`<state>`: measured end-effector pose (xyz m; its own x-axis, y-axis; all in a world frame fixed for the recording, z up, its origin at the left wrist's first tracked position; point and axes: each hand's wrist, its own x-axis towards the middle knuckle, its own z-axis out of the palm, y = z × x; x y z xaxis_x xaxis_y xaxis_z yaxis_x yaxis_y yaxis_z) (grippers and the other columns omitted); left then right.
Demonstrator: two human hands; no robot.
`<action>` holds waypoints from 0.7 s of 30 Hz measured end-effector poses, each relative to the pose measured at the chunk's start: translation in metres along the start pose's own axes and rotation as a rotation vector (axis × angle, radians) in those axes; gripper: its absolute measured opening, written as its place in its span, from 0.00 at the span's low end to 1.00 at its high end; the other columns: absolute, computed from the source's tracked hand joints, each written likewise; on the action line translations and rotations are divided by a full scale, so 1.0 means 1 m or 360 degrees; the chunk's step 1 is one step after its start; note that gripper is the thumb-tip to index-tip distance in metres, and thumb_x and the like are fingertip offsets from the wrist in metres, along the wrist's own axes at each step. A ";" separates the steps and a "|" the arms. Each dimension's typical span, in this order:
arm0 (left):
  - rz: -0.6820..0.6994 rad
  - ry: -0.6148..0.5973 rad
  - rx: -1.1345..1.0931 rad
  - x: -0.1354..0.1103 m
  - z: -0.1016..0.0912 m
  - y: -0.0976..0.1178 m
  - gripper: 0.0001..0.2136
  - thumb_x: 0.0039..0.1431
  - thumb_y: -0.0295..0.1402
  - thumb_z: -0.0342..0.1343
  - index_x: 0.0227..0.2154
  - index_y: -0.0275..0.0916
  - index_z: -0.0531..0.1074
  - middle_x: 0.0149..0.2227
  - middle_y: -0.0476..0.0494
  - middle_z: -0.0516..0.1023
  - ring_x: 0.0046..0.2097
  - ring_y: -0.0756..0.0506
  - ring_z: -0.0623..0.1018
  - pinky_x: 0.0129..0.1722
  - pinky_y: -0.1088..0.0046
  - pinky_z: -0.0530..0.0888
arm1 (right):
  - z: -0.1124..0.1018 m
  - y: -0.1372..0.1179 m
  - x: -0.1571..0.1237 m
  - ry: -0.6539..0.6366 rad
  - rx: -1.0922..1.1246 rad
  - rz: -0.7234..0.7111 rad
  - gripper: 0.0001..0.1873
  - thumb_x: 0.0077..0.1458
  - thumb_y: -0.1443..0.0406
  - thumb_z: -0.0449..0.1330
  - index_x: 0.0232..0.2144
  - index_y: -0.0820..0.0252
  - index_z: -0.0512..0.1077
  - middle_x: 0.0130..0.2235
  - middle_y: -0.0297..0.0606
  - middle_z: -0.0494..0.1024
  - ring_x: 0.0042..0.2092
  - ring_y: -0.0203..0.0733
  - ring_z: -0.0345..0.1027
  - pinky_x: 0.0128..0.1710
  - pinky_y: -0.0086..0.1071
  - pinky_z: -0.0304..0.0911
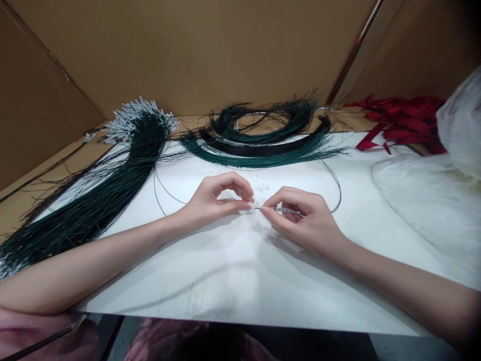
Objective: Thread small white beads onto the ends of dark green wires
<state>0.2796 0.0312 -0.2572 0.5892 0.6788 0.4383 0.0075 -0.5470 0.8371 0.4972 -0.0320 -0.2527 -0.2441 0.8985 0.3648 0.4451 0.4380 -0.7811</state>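
My left hand point(218, 200) rests on the white sheet point(233, 281), thumb and fingers pinched together on something tiny I cannot make out. My right hand point(304, 218) faces it, pinching a thin dark wire point(335, 183) strung with small clear beads near the tip. The wire curves from my right fingers up and back toward the far side. The two fingertips nearly meet. A few small white beads point(261, 187) lie on the sheet just beyond my hands.
A thick bundle of dark green wires with white bead tips point(124, 150) lies at the left. Coiled green wires point(263, 133) lie at the back centre. Red ribbons point(402, 120) and clear plastic bags point(432, 195) sit at the right. Cardboard walls point(210, 50) surround the table.
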 end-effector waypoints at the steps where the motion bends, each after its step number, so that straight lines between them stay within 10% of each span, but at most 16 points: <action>1: -0.0027 -0.0009 -0.0076 0.000 0.001 0.000 0.09 0.54 0.28 0.69 0.36 0.36 0.76 0.35 0.46 0.80 0.38 0.50 0.80 0.43 0.76 0.77 | 0.000 0.000 0.000 0.0008 0.0006 0.0005 0.07 0.58 0.69 0.63 0.27 0.61 0.77 0.28 0.33 0.76 0.26 0.31 0.59 0.23 0.29 0.53; 21: -0.0049 -0.0123 -0.0271 -0.002 0.005 -0.005 0.11 0.52 0.25 0.70 0.37 0.37 0.76 0.35 0.47 0.80 0.38 0.52 0.80 0.44 0.77 0.77 | -0.001 -0.001 -0.001 -0.0019 -0.0009 -0.0091 0.06 0.56 0.72 0.62 0.28 0.62 0.77 0.27 0.33 0.74 0.25 0.29 0.57 0.22 0.28 0.52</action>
<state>0.2827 0.0301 -0.2634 0.6510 0.6507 0.3908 -0.1067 -0.4313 0.8959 0.4975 -0.0331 -0.2515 -0.2793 0.8716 0.4028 0.4351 0.4889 -0.7561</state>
